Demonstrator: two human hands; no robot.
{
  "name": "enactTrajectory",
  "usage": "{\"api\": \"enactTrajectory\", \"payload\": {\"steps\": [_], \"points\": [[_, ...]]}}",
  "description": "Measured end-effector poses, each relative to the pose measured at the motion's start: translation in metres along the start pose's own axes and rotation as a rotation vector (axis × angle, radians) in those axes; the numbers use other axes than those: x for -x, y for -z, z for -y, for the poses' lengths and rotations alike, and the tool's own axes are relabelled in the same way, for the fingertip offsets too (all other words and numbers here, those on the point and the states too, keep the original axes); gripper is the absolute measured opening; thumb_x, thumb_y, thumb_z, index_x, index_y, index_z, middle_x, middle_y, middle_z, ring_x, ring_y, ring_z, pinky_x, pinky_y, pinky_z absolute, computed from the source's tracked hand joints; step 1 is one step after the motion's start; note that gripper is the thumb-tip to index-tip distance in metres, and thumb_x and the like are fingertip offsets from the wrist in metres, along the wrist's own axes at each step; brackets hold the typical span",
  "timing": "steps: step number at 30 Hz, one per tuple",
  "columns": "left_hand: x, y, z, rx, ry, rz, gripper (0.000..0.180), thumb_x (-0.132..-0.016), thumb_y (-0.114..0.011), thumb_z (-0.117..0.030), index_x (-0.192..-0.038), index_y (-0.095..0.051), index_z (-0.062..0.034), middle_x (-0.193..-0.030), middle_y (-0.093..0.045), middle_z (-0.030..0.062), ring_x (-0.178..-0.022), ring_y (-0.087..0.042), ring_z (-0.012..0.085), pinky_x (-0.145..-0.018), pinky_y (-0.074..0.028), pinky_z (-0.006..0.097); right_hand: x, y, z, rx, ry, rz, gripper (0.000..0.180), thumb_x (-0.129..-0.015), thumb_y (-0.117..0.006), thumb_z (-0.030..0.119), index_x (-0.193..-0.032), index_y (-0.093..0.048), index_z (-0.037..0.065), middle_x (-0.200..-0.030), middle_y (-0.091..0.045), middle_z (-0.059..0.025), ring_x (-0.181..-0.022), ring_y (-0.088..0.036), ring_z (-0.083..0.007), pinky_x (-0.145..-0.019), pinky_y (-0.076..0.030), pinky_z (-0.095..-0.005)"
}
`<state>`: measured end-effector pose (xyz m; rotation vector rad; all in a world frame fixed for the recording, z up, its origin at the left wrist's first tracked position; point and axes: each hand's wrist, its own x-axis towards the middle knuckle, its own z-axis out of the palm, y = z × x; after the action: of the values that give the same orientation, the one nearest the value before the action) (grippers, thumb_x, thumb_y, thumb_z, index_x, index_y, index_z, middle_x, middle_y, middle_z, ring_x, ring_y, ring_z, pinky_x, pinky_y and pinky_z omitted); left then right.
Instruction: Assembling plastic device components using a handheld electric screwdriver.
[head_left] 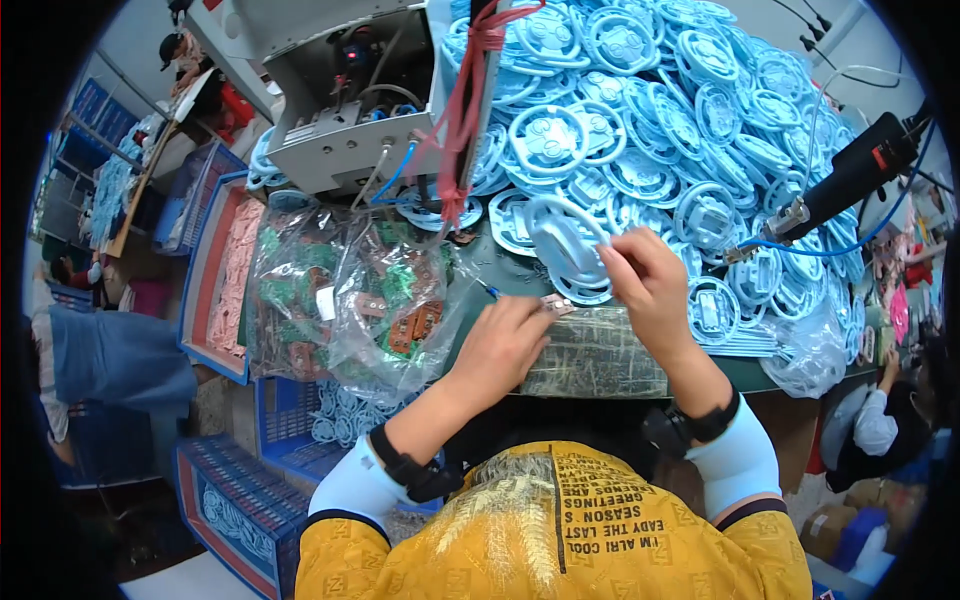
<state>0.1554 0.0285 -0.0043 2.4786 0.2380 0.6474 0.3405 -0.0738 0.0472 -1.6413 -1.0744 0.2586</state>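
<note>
- The right hand (650, 285) pinches the rim of a light-blue plastic ring part (565, 245) between thumb and fingertips, holding it tilted just above the green bench (500, 275), in front of the big heap of like parts (680, 110).
- The left hand (505, 340) has its fingers pressed together on a small pinkish circuit board (557, 305), held at the lower edge of the ring part, touching or nearly touching it; I cannot tell which.
- The ring part looks like thin moulded plastic: light, fairly stiff, smooth and probably a bit slippery. Its outer hoop should flex slightly if squeezed hard, so the rim, where the right hand has it, seems the sound place for a grip; the inner disc with its thin spokes looks weaker.
- The little board is rigid, very light and likely delicate on its faces. Its edges look the safest hold, as the left fingertips seem to take it.
- Clear plastic bags of green and brown boards (350, 300) lie to the left on the bench, soft and crinkly.
- A black powered screwdriver (850, 180) with a blue air hose hangs at the right, well apart from both hands.
- A grey machine housing (350, 100) with loose wiring stands behind the bags.
</note>
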Motion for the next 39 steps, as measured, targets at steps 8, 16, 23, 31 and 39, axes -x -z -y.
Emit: {"api": "enactTrajectory", "payload": {"steps": [8,16,23,31,39], "points": [[-0.019,-0.019,0.015,-0.147,-0.015,0.024,0.034,-0.074,-0.077,-0.012,-0.106,-0.065,-0.0094,-0.093,-0.057,0.0041,-0.091,-0.054,0.0261,-0.075,-0.042,0.039,0.112,0.062,-0.029,0.616,0.43,0.227,0.028,-0.074,-0.077,0.005,-0.099,-0.066,0.002,-0.087,-0.063,-0.0093,-0.064,-0.06,-0.0231,-0.053,-0.049,-0.0342],[0.014,-0.015,-0.013,-0.133,0.017,0.092,0.04,-0.07,-0.082,-0.016,-0.105,-0.067,-0.0072,-0.09,-0.057,0.0065,-0.083,-0.053,0.0276,-0.071,-0.04,0.039,0.135,0.064,-0.044,0.675,0.408,0.258,0.03,-0.073,-0.069,0.006,-0.103,-0.065,0.004,-0.098,-0.06,-0.0111,-0.073,-0.059,-0.0241,-0.06,-0.049,-0.0335],[0.021,-0.014,-0.013,-0.05,0.068,0.063,0.025,-0.077,-0.072,-0.002,-0.101,-0.068,-0.0054,-0.088,-0.057,0.0069,-0.081,-0.053,0.0268,-0.071,-0.04,0.037,0.134,0.073,-0.05,0.666,0.359,0.204,0.035,-0.071,-0.077,0.006,-0.105,-0.066,0.003,-0.093,-0.061,-0.0098,-0.074,-0.06,-0.0252,-0.06,-0.049,-0.0348],[0.021,-0.011,-0.007,-0.015,0.039,0.12,0.025,-0.076,-0.073,-0.002,-0.1,-0.069,-0.0071,-0.087,-0.059,0.0059,-0.081,-0.054,0.0261,-0.071,-0.041,0.037,0.113,0.089,-0.044,0.788,0.296,0.181,0.047,-0.069,-0.065,-0.004,-0.115,-0.065,0.005,-0.111,-0.06,-0.0159,-0.091,-0.061,-0.033,-0.078,-0.05,-0.0406],[0.012,-0.015,-0.01,-0.031,-0.006,0.145,0.017,-0.073,-0.077,-0.005,-0.086,-0.066,-0.0064,-0.086,-0.058,0.0051,-0.082,-0.054,0.0259,-0.071,-0.04,0.038,0.123,0.069,-0.054,0.685,0.441,0.234,0.033,-0.073,-0.067,0.007,-0.105,-0.067,0.004,-0.096,-0.061,-0.0097,-0.074,-0.057,-0.0235,-0.06,-0.046,-0.0344]]}}
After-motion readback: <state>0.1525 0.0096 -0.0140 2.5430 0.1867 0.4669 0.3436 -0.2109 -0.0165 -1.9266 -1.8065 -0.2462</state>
